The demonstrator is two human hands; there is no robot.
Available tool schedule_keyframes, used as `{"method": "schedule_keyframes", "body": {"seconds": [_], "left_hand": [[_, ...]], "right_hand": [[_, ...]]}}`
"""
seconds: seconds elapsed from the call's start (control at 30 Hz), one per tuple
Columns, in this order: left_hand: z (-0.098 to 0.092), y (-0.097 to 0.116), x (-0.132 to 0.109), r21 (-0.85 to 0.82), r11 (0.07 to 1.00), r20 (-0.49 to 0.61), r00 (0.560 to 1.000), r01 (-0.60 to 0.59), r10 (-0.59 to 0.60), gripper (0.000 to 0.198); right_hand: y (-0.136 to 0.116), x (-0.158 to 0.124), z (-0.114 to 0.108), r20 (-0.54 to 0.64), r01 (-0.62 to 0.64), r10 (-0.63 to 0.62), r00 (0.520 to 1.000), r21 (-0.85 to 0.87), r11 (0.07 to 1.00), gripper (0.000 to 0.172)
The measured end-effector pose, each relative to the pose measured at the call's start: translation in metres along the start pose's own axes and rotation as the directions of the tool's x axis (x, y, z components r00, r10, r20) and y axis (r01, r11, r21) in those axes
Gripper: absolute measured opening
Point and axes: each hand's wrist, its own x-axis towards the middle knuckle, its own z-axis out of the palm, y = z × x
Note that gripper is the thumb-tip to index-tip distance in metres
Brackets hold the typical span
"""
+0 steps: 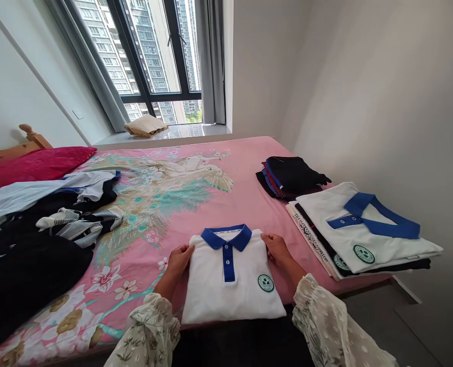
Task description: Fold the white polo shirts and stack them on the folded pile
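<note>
A white polo shirt with a blue collar, a blue button placket and a round green badge lies folded at the bed's near edge, directly before me. Its upper left corner is pinched between the thumb and fingers of my left hand. On the other side, my right hand grips the shirt at the right shoulder fold. The shirt looks flat, with its collar toward the window.
Folded shirts are stacked at the bed's right corner, a polo on top. Behind them sits a pile of dark folded clothes. Loose clothes and a red pillow occupy the left side of the pink bedspread.
</note>
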Motion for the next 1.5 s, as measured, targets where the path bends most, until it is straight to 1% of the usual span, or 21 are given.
{"method": "schedule_keyframes", "body": {"seconds": [0.07,0.1,0.17,0.23,0.3,0.37,0.43,0.47,0.53,0.63,0.73,0.8,0.87,0.93,1.03,1.1,1.13,1.2,1.33,1.4,1.5], "left_hand": [[-0.006,-0.003,-0.005,0.028,0.999,0.04,0.998,0.041,-0.042,0.048],[-0.01,-0.004,-0.008,0.042,0.997,0.075,0.995,0.065,-0.068,0.05],[-0.02,-0.005,-0.016,0.07,0.991,0.162,0.979,0.112,-0.122,0.053],[-0.027,-0.007,-0.024,0.094,0.985,0.246,0.955,0.146,-0.165,0.054],[-0.029,-0.011,-0.031,0.1,0.983,0.294,0.939,0.154,-0.177,0.053],[-0.026,-0.016,-0.036,0.078,0.988,0.274,0.949,0.136,-0.152,0.053],[-0.021,-0.022,-0.04,0.039,0.993,0.213,0.97,0.112,-0.117,0.053],[-0.02,-0.024,-0.042,0.021,0.994,0.187,0.976,0.107,-0.109,0.053],[-0.02,-0.027,-0.045,-0.008,0.993,0.182,0.976,0.121,-0.117,0.053],[-0.026,-0.028,-0.049,-0.035,0.984,0.253,0.955,0.173,-0.158,0.055],[-0.03,-0.03,-0.05,-0.046,0.978,0.304,0.935,0.205,-0.182,0.054],[-0.028,-0.032,-0.051,-0.071,0.978,0.291,0.942,0.198,-0.17,0.054],[-0.025,-0.035,-0.053,-0.11,0.978,0.256,0.956,0.176,-0.143,0.056],[-0.022,-0.037,-0.055,-0.133,0.977,0.243,0.961,0.166,-0.13,0.055],[-0.026,-0.038,-0.057,-0.113,0.976,0.291,0.945,0.189,-0.149,0.052],[-0.03,-0.038,-0.057,-0.076,0.975,0.329,0.929,0.207,-0.171,0.051],[-0.031,-0.039,-0.056,-0.059,0.976,0.339,0.923,0.212,-0.18,0.049],[-0.031,-0.04,-0.054,-0.035,0.978,0.338,0.923,0.206,-0.183,0.048],[-0.024,-0.045,-0.055,-0.031,0.987,0.288,0.947,0.16,-0.145,0.051],[-0.023,-0.046,-0.058,-0.024,0.988,0.28,0.95,0.15,-0.137,0.052],[-0.029,-0.045,-0.065,-0.01,0.988,0.337,0.93,0.156,-0.143,0.053]], "right_hand": [[0.004,-0.01,-0.007,0.0,-0.019,0.019,1.0,0.006,1.0,0.034],[0.006,-0.016,-0.011,0.024,-0.031,0.031,0.999,0.008,0.999,0.035],[0.011,-0.026,-0.021,0.119,-0.072,0.071,0.99,0.006,0.997,0.036],[0.017,-0.035,-0.027,0.208,-0.118,0.115,0.971,0.002,0.993,0.032],[0.023,-0.039,-0.028,0.222,-0.135,0.132,0.966,0.0,0.991,0.027],[0.028,-0.042,-0.024,0.159,-0.114,0.11,0.981,0.011,0.993,0.025],[0.031,-0.045,-0.02,0.095,-0.088,0.085,0.992,0.028,0.996,0.026],[0.031,-0.047,-0.018,0.082,-0.083,0.08,0.993,0.035,0.996,0.026],[0.03,-0.053,-0.017,0.095,-0.09,0.086,0.992,0.041,0.995,0.029],[0.025,-0.061,-0.019,0.158,-0.108,0.1,0.982,0.042,0.993,0.033],[0.024,-0.063,-0.02,0.171,-0.114,0.104,0.98,0.048,0.992,0.028],[0.027,-0.063,-0.018,0.127,-0.102,0.094,0.987,0.06,0.993,0.023],[0.03,-0.062,-0.017,0.084,-0.094,0.087,0.993,0.077,0.993,0.022],[0.031,-0.064,-0.018,0.09,-0.114,0.106,0.99,0.092,0.989,0.024],[0.028,-0.067,-0.022,0.185,-0.186,0.166,0.969,0.094,0.978,0.027],[0.027,-0.069,-0.024,0.233,-0.214,0.19,0.954,0.08,0.974,0.024],[0.027,-0.069,-0.024,0.24,-0.218,0.195,0.951,0.073,0.973,0.022],[0.03,-0.069,-0.023,0.212,-0.201,0.182,0.96,0.071,0.977,0.021],[0.037,-0.071,-0.021,0.108,-0.157,0.147,0.983,0.09,0.983,0.023],[0.036,-0.075,-0.022,0.126,-0.177,0.167,0.978,0.079,0.981,0.025],[0.032,-0.083,-0.027,0.208,-0.233,0.221,0.953,0.037,0.972,0.027]]}}
